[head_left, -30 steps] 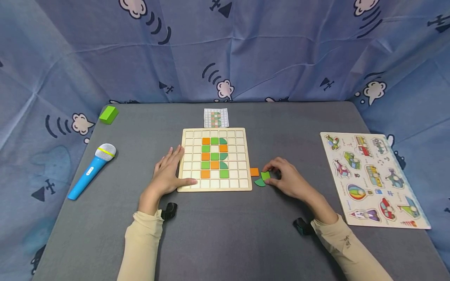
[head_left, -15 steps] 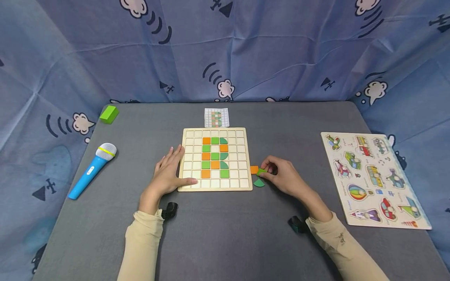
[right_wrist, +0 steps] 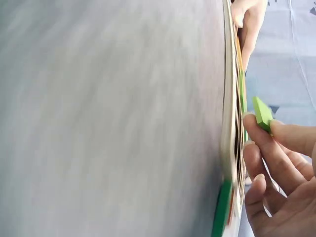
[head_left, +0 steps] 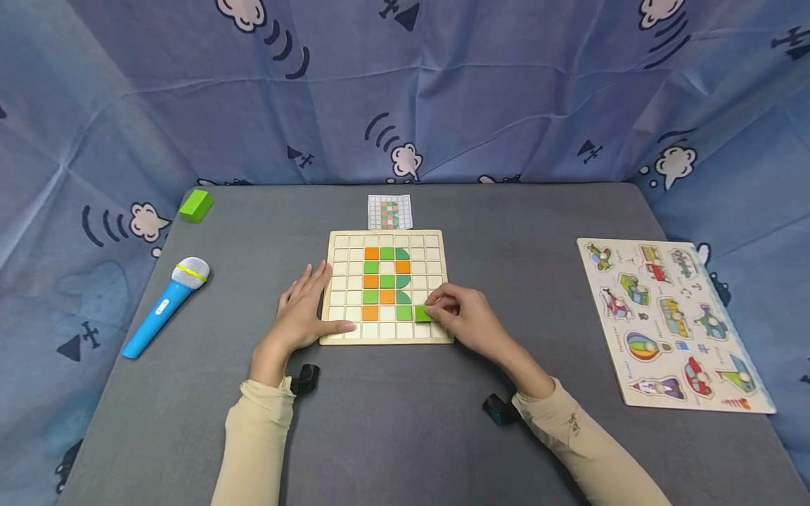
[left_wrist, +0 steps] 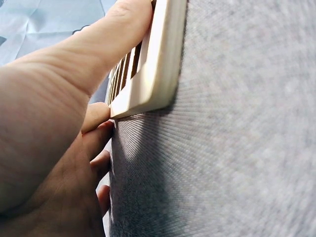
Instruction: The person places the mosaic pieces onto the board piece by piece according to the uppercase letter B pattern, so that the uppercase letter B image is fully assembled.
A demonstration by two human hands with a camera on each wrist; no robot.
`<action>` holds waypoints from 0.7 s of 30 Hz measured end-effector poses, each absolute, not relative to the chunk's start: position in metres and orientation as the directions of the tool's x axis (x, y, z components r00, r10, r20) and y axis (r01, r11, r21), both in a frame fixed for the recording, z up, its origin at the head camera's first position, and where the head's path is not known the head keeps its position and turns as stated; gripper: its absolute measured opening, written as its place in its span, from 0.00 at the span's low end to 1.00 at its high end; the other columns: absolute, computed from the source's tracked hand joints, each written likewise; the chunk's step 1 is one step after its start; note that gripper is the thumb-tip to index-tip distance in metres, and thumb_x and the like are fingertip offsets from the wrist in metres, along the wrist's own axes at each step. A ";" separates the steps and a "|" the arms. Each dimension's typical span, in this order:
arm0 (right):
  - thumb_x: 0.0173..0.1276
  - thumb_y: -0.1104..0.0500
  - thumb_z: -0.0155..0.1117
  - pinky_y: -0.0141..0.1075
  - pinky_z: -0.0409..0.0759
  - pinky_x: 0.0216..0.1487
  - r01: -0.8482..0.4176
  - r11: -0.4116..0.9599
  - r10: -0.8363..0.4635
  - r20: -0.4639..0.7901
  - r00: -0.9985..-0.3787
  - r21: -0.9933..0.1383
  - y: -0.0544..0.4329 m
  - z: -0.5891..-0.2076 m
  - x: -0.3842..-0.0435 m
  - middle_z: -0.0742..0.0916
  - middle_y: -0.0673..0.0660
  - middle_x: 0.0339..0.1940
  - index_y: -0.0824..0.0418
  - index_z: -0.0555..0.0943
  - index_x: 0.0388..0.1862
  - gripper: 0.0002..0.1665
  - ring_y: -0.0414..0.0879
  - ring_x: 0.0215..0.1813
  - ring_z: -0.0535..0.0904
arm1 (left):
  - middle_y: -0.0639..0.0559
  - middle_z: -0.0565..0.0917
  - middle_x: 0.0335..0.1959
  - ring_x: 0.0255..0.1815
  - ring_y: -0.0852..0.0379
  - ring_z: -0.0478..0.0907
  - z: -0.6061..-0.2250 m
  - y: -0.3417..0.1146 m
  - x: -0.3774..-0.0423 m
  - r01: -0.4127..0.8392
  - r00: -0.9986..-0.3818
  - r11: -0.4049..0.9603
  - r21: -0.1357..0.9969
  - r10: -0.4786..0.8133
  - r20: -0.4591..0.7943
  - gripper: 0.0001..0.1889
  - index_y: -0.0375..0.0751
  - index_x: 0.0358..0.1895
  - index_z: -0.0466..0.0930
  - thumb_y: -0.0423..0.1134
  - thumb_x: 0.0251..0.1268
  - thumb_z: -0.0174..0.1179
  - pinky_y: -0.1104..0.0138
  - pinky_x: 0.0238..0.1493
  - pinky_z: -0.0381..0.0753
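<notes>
A wooden grid board [head_left: 387, 330] lies on the table, with orange, green and dark green tiles set in its middle cells. At its left edge my left hand [head_left: 299, 309] rests with fingers spread along the side and the thumb on the board's face. My right hand [head_left: 471, 320] pinches a green square tile [head_left: 422, 314] between thumb and fingers, over the lower right cells. The right wrist view shows that green tile [right_wrist: 261, 113] tilted and raised off the board. A dark green tile [right_wrist: 222, 210] sits beside the board there; the head view has it hidden behind my right hand.
Behind the board lies a small printed pattern card [head_left: 389, 212]. To the left are a blue toy microphone [head_left: 166, 308] and a green block [head_left: 196, 206]. A picture puzzle board [head_left: 673, 327] lies at the right edge of the grey table [head_left: 405, 429].
My right hand has picked up the green square tile from beside the board and carried it left over the grid. The left hand has stayed in place.
</notes>
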State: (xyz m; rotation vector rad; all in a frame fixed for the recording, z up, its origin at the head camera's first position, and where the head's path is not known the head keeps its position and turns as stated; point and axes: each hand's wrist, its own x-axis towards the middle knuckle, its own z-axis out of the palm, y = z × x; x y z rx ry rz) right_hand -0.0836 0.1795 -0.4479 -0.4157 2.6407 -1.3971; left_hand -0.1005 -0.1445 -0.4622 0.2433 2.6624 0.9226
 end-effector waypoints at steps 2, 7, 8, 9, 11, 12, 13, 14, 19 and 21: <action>0.72 0.63 0.73 0.30 0.75 0.31 -0.177 0.528 -0.298 0.014 -0.955 -0.831 0.170 -0.447 -0.083 0.91 0.53 0.31 0.60 0.88 0.41 0.02 0.39 0.29 0.79 | 0.48 0.42 0.91 0.91 0.43 0.33 -0.462 -0.144 -0.101 0.056 -0.937 0.779 0.624 0.258 -0.237 0.66 0.44 0.89 0.42 0.58 0.56 0.80 0.40 0.86 0.35; 0.70 0.62 0.75 0.31 0.75 0.34 -0.194 0.539 -0.324 0.010 -0.946 -0.820 0.145 -0.447 -0.081 0.89 0.51 0.32 0.60 0.89 0.39 0.03 0.40 0.32 0.78 | 0.48 0.42 0.91 0.91 0.43 0.33 -0.462 -0.144 -0.101 0.053 -0.937 0.781 0.623 0.255 -0.240 0.66 0.44 0.89 0.41 0.59 0.57 0.79 0.39 0.86 0.35; 0.70 0.61 0.76 0.31 0.75 0.34 -0.192 0.543 -0.326 0.005 -0.945 -0.818 0.141 -0.447 -0.080 0.88 0.51 0.32 0.59 0.90 0.38 0.03 0.40 0.32 0.78 | 0.48 0.42 0.91 0.91 0.42 0.33 -0.462 -0.144 -0.101 0.053 -0.937 0.782 0.621 0.254 -0.240 0.66 0.44 0.89 0.42 0.59 0.57 0.79 0.39 0.86 0.35; 0.69 0.60 0.77 0.31 0.75 0.35 -0.185 0.540 -0.329 -0.004 -0.944 -0.821 0.136 -0.447 -0.080 0.87 0.51 0.32 0.59 0.90 0.38 0.03 0.40 0.33 0.77 | 0.48 0.42 0.91 0.91 0.42 0.33 -0.462 -0.144 -0.101 0.053 -0.937 0.782 0.621 0.254 -0.240 0.66 0.44 0.89 0.42 0.59 0.57 0.79 0.39 0.86 0.35; 0.69 0.61 0.77 0.31 0.75 0.34 -0.168 0.527 -0.332 -0.020 -0.943 -0.833 0.129 -0.447 -0.079 0.87 0.52 0.31 0.58 0.90 0.37 0.02 0.41 0.32 0.77 | 0.47 0.42 0.91 0.91 0.42 0.34 -0.461 -0.143 -0.101 0.053 -0.936 0.786 0.616 0.253 -0.243 0.66 0.44 0.89 0.41 0.59 0.57 0.79 0.39 0.86 0.36; 0.68 0.61 0.77 0.31 0.75 0.33 -0.156 0.522 -0.329 -0.029 -0.944 -0.838 0.125 -0.447 -0.079 0.87 0.52 0.31 0.58 0.90 0.37 0.02 0.41 0.31 0.76 | 0.47 0.42 0.91 0.91 0.41 0.34 -0.461 -0.143 -0.101 0.055 -0.936 0.787 0.614 0.254 -0.242 0.66 0.44 0.89 0.42 0.60 0.57 0.79 0.39 0.86 0.36; 0.68 0.61 0.77 0.31 0.75 0.33 -0.145 0.517 -0.326 -0.037 -0.944 -0.843 0.123 -0.447 -0.079 0.87 0.52 0.30 0.58 0.90 0.37 0.02 0.41 0.31 0.77 | 0.46 0.43 0.91 0.91 0.41 0.34 -0.461 -0.143 -0.101 0.056 -0.936 0.789 0.611 0.254 -0.242 0.66 0.43 0.89 0.42 0.60 0.57 0.79 0.39 0.86 0.36; 0.68 0.61 0.78 0.31 0.75 0.32 -0.136 0.514 -0.324 -0.045 -0.945 -0.847 0.120 -0.447 -0.079 0.88 0.51 0.30 0.58 0.91 0.36 0.02 0.40 0.30 0.77 | 0.47 0.43 0.91 0.91 0.41 0.34 -0.461 -0.143 -0.101 0.057 -0.936 0.791 0.609 0.254 -0.243 0.66 0.43 0.89 0.42 0.60 0.57 0.79 0.39 0.86 0.36; 0.67 0.61 0.78 0.31 0.76 0.33 -0.121 0.532 -0.323 -0.068 -0.944 -0.838 0.110 -0.448 -0.079 0.89 0.51 0.29 0.58 0.91 0.34 0.03 0.39 0.30 0.78 | 0.47 0.42 0.91 0.91 0.42 0.34 -0.460 -0.143 -0.101 0.053 -0.936 0.793 0.607 0.252 -0.247 0.66 0.43 0.89 0.42 0.59 0.57 0.79 0.40 0.86 0.36; 0.67 0.61 0.79 0.31 0.76 0.34 -0.123 0.541 -0.325 -0.072 -0.943 -0.832 0.106 -0.447 -0.079 0.89 0.51 0.29 0.58 0.91 0.33 0.03 0.39 0.31 0.78 | 0.47 0.42 0.91 0.91 0.42 0.34 -0.461 -0.143 -0.101 0.053 -0.936 0.792 0.608 0.252 -0.247 0.66 0.43 0.89 0.42 0.59 0.57 0.79 0.40 0.86 0.36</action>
